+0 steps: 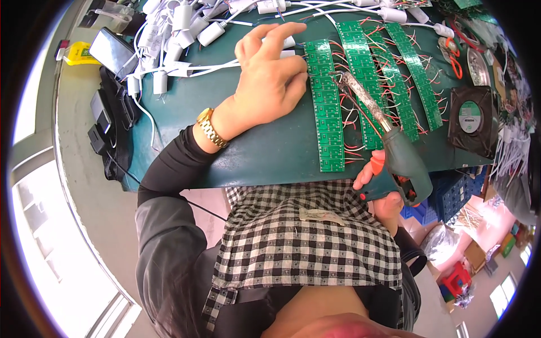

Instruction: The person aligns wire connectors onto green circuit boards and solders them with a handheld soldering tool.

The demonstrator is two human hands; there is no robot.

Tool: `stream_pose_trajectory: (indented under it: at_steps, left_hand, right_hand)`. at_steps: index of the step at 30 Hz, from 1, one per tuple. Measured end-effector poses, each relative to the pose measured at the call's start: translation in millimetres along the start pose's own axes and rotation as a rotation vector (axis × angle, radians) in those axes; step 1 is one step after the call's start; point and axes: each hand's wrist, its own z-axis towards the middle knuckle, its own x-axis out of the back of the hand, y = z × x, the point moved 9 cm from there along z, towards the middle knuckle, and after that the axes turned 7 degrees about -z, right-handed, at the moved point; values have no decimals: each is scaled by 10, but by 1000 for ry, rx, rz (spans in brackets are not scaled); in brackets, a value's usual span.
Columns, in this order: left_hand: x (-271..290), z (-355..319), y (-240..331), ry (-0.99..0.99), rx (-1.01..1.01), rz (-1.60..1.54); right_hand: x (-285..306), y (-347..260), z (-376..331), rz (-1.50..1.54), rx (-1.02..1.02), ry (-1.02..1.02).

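My right hand [388,206] is wrapped round the grip of a dark green trigger-type soldering gun [407,160] with an orange trigger. Its scorched metal barrel slants up and left, and the tip is over the upper part of the leftmost green circuit board strip [329,127]. My left hand [269,84] rests at that strip's left edge, thumb and a finger closed together there and other fingers raised. What they pinch is hidden. Beside its fingers lie the ends of white cylindrical lamp holders [288,54], with thin wires reaching the strip.
More board strips [414,73] with red and white wires lie to the right. White corded lamp holders [181,19] are heaped at the back left, near a phone [114,52] and a yellow object [80,53]. A black square fan [472,118] stands at the right edge.
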Motion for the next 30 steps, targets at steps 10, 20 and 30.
stream_pose_trajectory:
  at_steps: [10,20,30]
  left_hand:
    - [-193,6,-266,-107,185,-4]
    - [-173,-35,-255,-68,189,27]
    - [-155,-58,-240,-27,116,3]
  right_hand:
    - [-36,-65,1,-20,-5,30]
    - [-161,-302,162,-91,42,51]
    - [-194,-106,85,-167,-31,-9]
